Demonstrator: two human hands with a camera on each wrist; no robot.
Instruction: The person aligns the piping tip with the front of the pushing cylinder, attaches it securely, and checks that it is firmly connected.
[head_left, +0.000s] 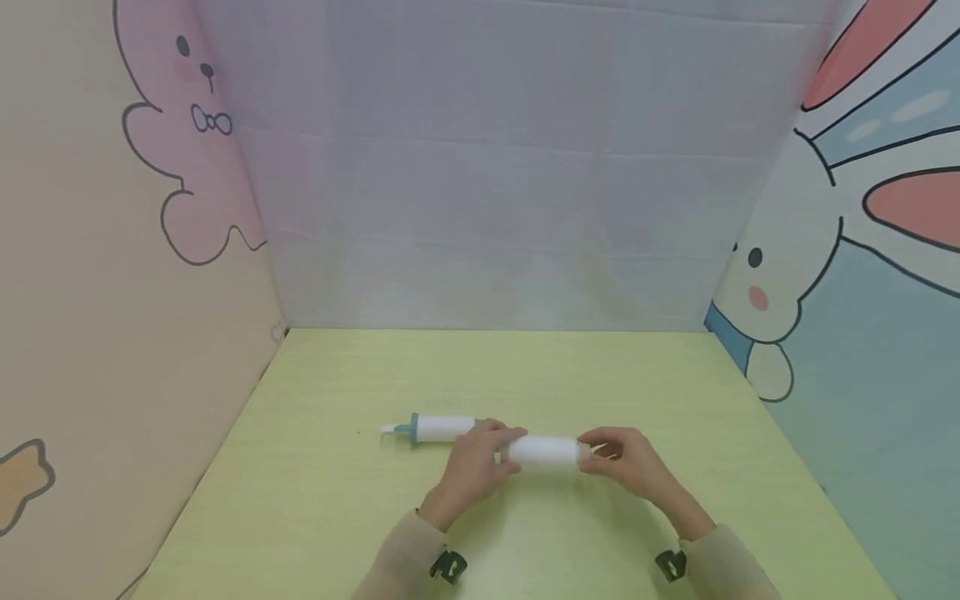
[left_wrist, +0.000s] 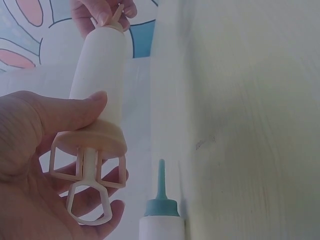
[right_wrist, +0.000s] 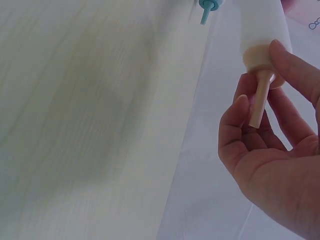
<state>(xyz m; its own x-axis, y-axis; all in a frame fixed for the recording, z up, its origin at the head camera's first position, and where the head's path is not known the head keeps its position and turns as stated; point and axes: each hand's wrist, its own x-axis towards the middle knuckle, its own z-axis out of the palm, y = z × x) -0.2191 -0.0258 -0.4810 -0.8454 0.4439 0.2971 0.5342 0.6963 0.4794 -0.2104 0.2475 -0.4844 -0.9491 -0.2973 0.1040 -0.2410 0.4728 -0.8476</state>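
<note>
Two hands (head_left: pixel 480 458) (head_left: pixel 632 463) grip one peach-ended tube (head_left: pixel 546 451) near one teal-ended tube (head_left: pixel 444 429).

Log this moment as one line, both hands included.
left hand: holds peach-trimmed white tube at ring-handle end | right hand: grips its nozzle end | teal-trimmed white tube: lying on table

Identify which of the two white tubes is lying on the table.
The teal-ended tube lies on its side on the table; the peach-ended tube is instead held up off it.
</note>
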